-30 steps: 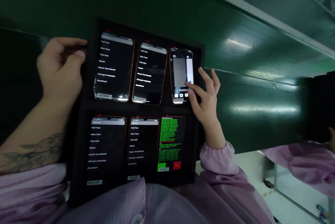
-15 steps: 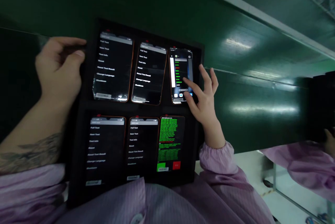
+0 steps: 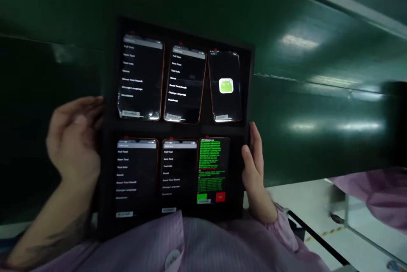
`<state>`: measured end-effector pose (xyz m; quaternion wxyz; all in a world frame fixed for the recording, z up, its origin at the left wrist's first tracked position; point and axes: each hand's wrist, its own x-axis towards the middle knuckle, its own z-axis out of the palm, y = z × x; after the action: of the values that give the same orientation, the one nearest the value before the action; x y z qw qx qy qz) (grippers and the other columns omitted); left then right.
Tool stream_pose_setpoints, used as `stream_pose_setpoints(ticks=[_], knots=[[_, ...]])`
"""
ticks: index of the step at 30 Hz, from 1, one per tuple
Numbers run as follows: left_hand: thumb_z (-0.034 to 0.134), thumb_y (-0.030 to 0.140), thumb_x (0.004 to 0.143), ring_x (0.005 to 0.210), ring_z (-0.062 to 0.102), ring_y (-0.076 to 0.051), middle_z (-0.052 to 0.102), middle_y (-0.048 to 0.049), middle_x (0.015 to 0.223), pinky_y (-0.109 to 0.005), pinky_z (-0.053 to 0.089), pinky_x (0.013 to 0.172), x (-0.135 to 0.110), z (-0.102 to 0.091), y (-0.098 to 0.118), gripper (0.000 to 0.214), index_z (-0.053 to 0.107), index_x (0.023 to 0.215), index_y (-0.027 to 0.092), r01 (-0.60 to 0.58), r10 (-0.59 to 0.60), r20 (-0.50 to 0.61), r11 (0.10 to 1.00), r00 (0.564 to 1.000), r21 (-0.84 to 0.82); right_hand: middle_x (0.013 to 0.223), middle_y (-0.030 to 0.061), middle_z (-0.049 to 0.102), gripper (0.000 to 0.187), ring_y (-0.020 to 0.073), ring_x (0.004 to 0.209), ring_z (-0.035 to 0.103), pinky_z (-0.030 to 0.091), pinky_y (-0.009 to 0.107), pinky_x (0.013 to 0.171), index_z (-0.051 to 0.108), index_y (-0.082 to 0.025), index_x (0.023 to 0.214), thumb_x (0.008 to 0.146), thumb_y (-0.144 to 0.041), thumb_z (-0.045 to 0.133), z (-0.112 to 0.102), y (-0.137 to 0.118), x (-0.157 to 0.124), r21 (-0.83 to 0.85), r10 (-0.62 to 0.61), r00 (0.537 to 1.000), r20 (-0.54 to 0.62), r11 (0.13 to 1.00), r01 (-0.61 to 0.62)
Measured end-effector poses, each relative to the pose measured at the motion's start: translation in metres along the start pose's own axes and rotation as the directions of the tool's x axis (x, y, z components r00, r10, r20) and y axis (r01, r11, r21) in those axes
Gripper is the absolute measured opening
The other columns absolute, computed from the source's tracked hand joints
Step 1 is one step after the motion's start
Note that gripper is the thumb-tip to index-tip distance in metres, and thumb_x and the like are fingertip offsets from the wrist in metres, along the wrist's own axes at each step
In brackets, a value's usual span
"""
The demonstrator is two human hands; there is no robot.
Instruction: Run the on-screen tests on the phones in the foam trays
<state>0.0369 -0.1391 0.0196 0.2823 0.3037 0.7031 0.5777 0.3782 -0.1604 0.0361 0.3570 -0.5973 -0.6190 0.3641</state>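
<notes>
A black tray point(image 3: 106, 132) holds several phones in two rows, its near edge against my pink smock. My left hand point(image 3: 74, 140) grips the tray's left edge at mid height, fingers curled round it. At the right edge my right hand point(image 3: 252, 166) holds the tray beside the lower right phone point(image 3: 211, 170), whose screen is full of green text with a green and a red button. A green robot icon lights the upper right phone point(image 3: 226, 86). The other phones point(image 3: 140, 77) list white menu lines.
A dark green conveyor belt point(image 3: 318, 94) runs behind the tray, with a pale rail along its far side. At the right edge lies another person's pink sleeve point(image 3: 372, 198). Below right is a white floor with a black bar.
My right hand left the upper right phone's screen and dropped to the tray's right edge. My left hand slid down the left edge. That phone's screen changed from an app view to a green icon.
</notes>
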Motion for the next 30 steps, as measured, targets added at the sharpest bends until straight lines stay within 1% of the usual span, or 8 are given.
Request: stream_pose_setpoints(ticks=[2,5,9,13,17,22,26,30], knots=[[0.066,0.043,0.060,0.130,0.068,-0.035,0.079,-0.0043,0.107,-0.058,0.038,0.134,-0.001,0.009,0.008,0.029,0.070,0.086,0.030,0.001,-0.005,-0.057,0.997,0.998,-0.075,0.174,0.0026,0.048,0.057,0.0222,0.160,0.047,0.044,0.047,0.131,0.038,-0.040,0.167,0.112,-0.041,0.049,0.001,0.001,0.007,0.015,0.014,1.000,-0.001,1.000,-0.014],[0.067,0.047,0.064,0.130,0.067,-0.032,0.077,-0.0092,0.117,-0.054,0.038,0.134,0.023,0.034,0.021,0.033,0.064,0.090,0.027,-0.021,0.016,-0.038,0.992,0.999,-0.123,0.173,0.0060,0.047,0.057,0.0249,0.161,0.046,0.043,0.050,0.132,0.042,-0.033,0.166,0.112,-0.048,0.046,0.003,0.004,0.053,0.023,-0.024,0.999,0.025,0.999,0.023],[0.058,0.032,0.078,0.129,0.067,-0.026,0.072,-0.0117,0.119,-0.051,0.041,0.133,0.066,0.060,0.023,0.025,0.062,0.101,0.023,-0.068,0.073,0.021,0.981,0.997,-0.181,0.167,0.0058,0.055,0.049,0.0261,0.154,0.054,0.048,0.051,0.127,0.051,-0.034,0.160,0.112,-0.041,0.045,0.003,-0.005,0.102,-0.096,-0.230,0.971,-0.063,0.970,0.223],[0.048,0.018,0.082,0.124,0.069,-0.022,0.071,-0.0090,0.111,-0.054,0.044,0.130,0.083,0.061,0.014,0.024,0.061,0.103,0.019,-0.081,0.090,0.027,0.965,0.996,-0.248,0.153,-0.0013,0.067,0.032,0.0284,0.153,0.052,0.048,0.053,0.126,0.081,-0.036,0.120,0.105,-0.025,0.054,-0.001,-0.032,0.079,-0.254,-0.544,0.828,0.134,0.789,0.560],[0.045,0.007,0.082,0.110,0.069,-0.019,0.069,-0.0083,0.107,-0.058,0.034,0.136,0.084,0.056,0.010,0.027,0.065,0.097,0.016,-0.046,0.059,0.034,0.951,0.998,-0.305,0.143,0.0038,0.074,0.022,0.0319,0.162,0.037,0.047,0.053,0.128,0.084,-0.027,0.099,0.094,-0.020,0.064,0.003,-0.047,0.043,-0.262,-0.584,0.730,0.354,0.687,0.677],[0.041,0.002,0.082,0.097,0.070,-0.017,0.069,-0.0073,0.105,-0.064,0.035,0.133,0.085,0.057,0.008,0.031,0.065,0.098,0.013,-0.010,0.020,0.030,0.955,0.999,-0.296,0.143,0.0032,0.073,0.024,0.0336,0.162,0.038,0.049,0.056,0.126,0.083,-0.028,0.097,0.091,-0.016,0.064,0.010,-0.044,0.038,-0.336,-0.585,0.741,0.329,0.661,0.671],[0.045,0.006,0.085,0.108,0.070,-0.018,0.069,-0.0062,0.110,-0.065,0.036,0.133,0.089,0.052,0.000,0.031,0.066,0.106,0.012,-0.030,0.050,0.076,0.971,0.996,-0.235,0.141,0.0031,0.073,0.026,0.0337,0.151,0.052,0.054,0.056,0.120,0.085,-0.028,0.094,0.092,-0.017,0.061,0.008,-0.040,0.039,-0.343,-0.593,0.782,0.191,0.706,0.620],[0.050,0.011,0.087,0.119,0.069,-0.021,0.066,-0.0056,0.112,-0.068,0.034,0.132,0.092,0.047,-0.007,0.027,0.066,0.108,0.012,-0.011,0.037,0.112,0.975,0.993,-0.220,0.133,0.0043,0.076,0.030,0.0315,0.145,0.058,0.058,0.052,0.116,0.084,-0.026,0.088,0.096,-0.014,0.058,0.009,-0.041,0.035,-0.344,-0.583,0.793,0.177,0.718,0.605]])
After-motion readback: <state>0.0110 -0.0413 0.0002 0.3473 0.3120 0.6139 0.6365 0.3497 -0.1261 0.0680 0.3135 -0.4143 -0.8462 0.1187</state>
